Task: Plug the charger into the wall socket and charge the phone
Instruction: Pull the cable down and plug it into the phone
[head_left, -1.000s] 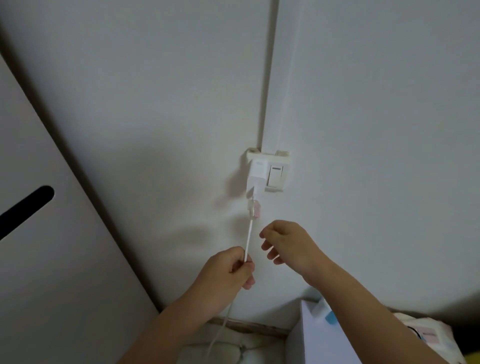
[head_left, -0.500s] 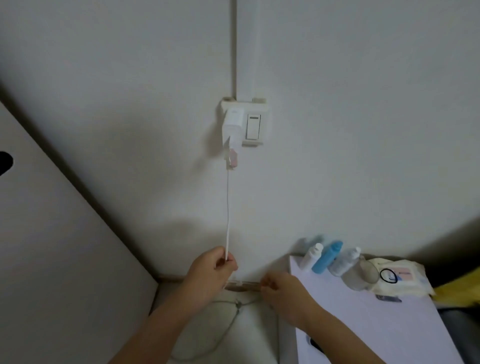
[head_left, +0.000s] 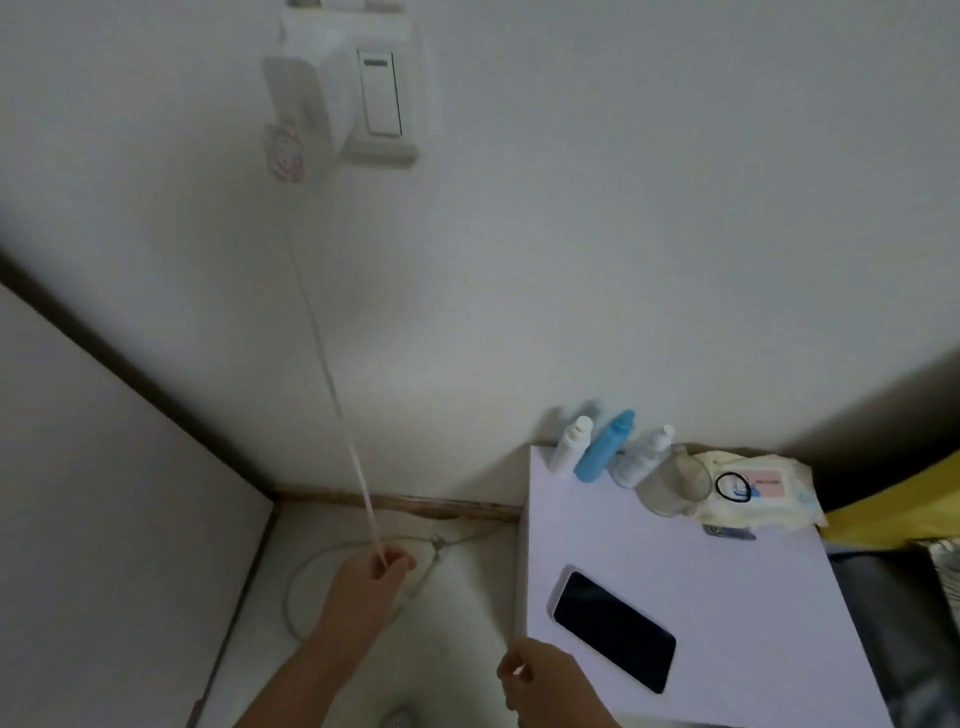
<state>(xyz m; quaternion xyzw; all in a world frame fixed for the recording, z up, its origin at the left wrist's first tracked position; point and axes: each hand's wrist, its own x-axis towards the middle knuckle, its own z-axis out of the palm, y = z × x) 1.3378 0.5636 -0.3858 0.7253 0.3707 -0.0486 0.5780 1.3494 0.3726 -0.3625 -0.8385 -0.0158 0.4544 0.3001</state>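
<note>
Now left hand (head_left: 366, 582) pinches the cable (head_left: 332, 384); right hand (head_left: 545, 680) pinches its end at the table (head_left: 727, 597) edge.

Home room corner, toiletry bottles (head_left: 605, 448) and wet wipes pack (head_left: 756, 488) on white side table (head_left: 727, 597)

Charger (head_left: 296, 98) blurred; wall socket (head_left: 358, 31) cut off by top edge.
</note>
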